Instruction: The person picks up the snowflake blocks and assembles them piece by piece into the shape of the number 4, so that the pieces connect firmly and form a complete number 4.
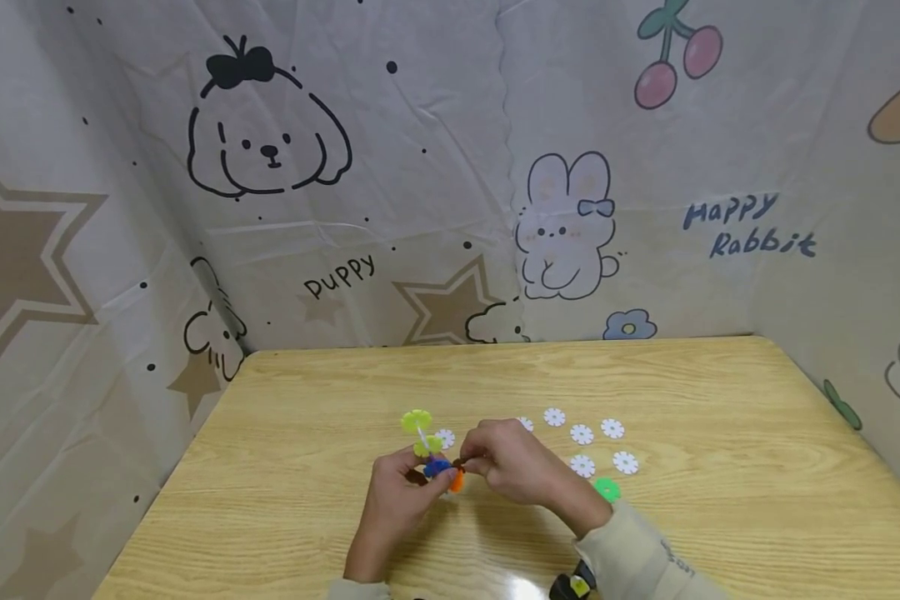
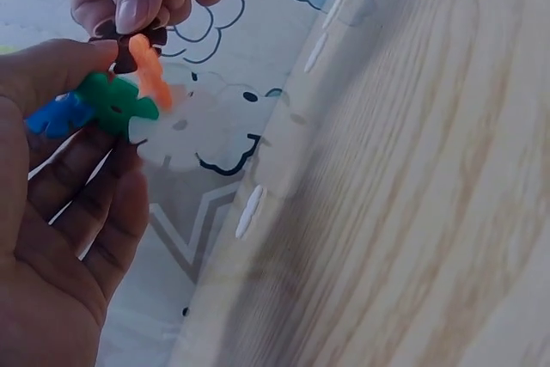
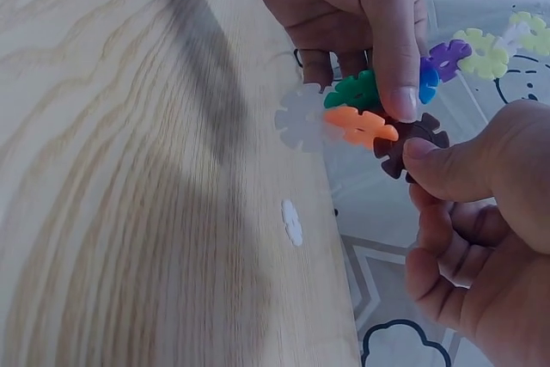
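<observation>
Both hands work on a chain of slotted flower-shaped plastic discs held above the table. My left hand (image 1: 399, 504) grips the chain near its blue disc (image 1: 437, 468) and green disc (image 2: 116, 102). Pinched between thumb and finger of my right hand (image 1: 516, 467) is a brown disc (image 3: 391, 157), right against the orange disc (image 3: 359, 125). A pale translucent disc (image 3: 301, 118) joins the orange and green ones. Further along the chain come a purple disc (image 3: 449, 59) and two yellow discs (image 3: 483, 53), with a pale piece between the yellows.
Several white discs (image 1: 582, 434) lie loose on the wooden table (image 1: 307, 500), right of and beyond the hands. A bright green disc (image 1: 607, 489) lies by the right forearm. A black object (image 1: 562, 587) with a yellow mark is at the right wrist. Printed curtains (image 1: 435, 167) hang behind the table.
</observation>
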Tool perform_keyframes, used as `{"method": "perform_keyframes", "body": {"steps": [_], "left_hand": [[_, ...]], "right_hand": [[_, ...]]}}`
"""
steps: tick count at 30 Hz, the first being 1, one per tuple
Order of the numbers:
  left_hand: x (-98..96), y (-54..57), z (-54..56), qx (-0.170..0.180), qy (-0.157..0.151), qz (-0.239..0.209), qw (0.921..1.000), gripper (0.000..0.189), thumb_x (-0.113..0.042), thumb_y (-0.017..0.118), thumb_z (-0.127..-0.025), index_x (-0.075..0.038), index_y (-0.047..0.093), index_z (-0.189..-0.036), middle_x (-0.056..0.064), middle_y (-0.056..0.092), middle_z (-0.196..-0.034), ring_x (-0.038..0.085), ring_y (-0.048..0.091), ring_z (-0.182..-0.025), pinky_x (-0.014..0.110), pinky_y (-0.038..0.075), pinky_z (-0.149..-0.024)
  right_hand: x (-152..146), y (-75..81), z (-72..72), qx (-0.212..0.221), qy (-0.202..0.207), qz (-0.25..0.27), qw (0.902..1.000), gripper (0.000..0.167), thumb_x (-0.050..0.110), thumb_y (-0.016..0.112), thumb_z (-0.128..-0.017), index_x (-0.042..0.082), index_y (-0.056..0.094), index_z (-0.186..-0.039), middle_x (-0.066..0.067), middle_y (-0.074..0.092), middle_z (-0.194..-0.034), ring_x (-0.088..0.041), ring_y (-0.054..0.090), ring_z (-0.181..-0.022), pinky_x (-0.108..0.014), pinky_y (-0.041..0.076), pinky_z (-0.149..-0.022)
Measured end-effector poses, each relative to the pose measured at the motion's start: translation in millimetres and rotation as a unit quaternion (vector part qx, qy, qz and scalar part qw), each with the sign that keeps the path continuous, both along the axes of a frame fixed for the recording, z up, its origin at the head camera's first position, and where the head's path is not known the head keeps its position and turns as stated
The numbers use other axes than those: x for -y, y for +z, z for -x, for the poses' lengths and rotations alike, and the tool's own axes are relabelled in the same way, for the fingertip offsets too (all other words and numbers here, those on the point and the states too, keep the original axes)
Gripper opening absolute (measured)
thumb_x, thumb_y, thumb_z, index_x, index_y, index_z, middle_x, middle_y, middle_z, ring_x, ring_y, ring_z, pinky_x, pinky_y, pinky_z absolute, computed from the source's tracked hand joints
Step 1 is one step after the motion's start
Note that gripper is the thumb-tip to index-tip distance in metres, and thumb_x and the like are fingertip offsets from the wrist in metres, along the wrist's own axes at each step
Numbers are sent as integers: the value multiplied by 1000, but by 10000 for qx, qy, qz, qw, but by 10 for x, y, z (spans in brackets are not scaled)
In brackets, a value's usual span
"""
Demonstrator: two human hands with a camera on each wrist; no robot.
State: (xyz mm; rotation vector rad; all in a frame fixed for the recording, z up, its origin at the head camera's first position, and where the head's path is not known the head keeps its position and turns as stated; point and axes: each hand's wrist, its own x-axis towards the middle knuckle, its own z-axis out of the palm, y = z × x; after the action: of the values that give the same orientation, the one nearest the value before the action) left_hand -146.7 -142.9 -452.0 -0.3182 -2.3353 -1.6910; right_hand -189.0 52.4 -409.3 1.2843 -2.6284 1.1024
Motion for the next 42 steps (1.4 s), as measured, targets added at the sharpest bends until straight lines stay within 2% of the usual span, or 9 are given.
{"method": "perform_keyframes", "body": {"steps": [3,6,10,14,19,22,30,37,42], "left_hand": [[-6,15,-6,-57,153,2,9999,12,8,80,-79,-2,73,-78,6,72,-79,10,62,-72,28,54,-58],[13,13,-5,-138,122,-109,9998,12,7,79,-80,-4,74,-78,4,72,-80,9,62,-72,28,54,-59],[66,-5,7,-203,39,-176,9996,10,1,80,-82,-7,75,-79,1,72,-81,11,63,-73,27,54,-60],[119,-14,13,-122,171,-101,9997,7,-4,80,-83,-8,76,-79,-1,72,-81,12,63,-72,26,54,-60],[173,-23,21,-50,415,-85,9991,7,-4,82,-82,-8,76,-79,1,72,-83,12,63,-73,26,54,-60],[194,-29,26,-99,462,-115,9988,8,-5,82,-82,-8,76,-78,2,72,-84,12,62,-72,26,54,-60],[230,-22,19,-118,526,-110,9985,7,-3,82,-82,-6,76,-79,5,73,-85,12,63,-71,26,54,-59],[259,-37,20,-269,585,-89,9979,11,-4,82,-82,-10,74,-77,4,72,-85,12,65,-77,26,54,-59],[281,-33,14,-288,583,-86,9978,11,-5,82,-82,-9,73,-77,3,72,-85,12,65,-75,27,55,-59]], "right_hand": [[24,-4,10,-44,-12,20,10000,9,-2,71,-90,7,73,-88,2,66,-82,-5,60,-72,-22,51,-62],[42,-3,21,-40,-30,74,10000,9,-1,71,-90,7,73,-88,3,65,-82,-4,59,-72,-22,51,-62],[56,7,33,200,-86,143,9997,6,2,71,-91,7,73,-91,5,65,-83,-4,58,-71,-23,50,-60],[57,2,55,401,-217,141,9989,2,5,71,-92,6,72,-94,6,65,-84,-4,57,-71,-24,49,-60],[54,-49,97,490,-348,159,9981,5,6,71,-93,4,72,-96,6,65,-84,-6,57,-72,-26,50,-62],[61,-91,124,496,-427,197,9977,6,6,71,-92,2,72,-97,5,65,-82,-7,57,-71,-26,50,-61],[96,-174,193,713,-641,170,9952,8,6,70,-92,0,72,-97,5,64,-78,-9,57,-68,-27,50,-61],[167,-253,297,729,-813,109,9940,11,11,73,-90,1,73,-95,6,64,-76,-7,56,-67,-26,49,-61],[217,-288,353,786,-969,48,9922,16,13,76,-88,-1,73,-96,5,64,-76,-8,56,-66,-27,49,-59]]}}
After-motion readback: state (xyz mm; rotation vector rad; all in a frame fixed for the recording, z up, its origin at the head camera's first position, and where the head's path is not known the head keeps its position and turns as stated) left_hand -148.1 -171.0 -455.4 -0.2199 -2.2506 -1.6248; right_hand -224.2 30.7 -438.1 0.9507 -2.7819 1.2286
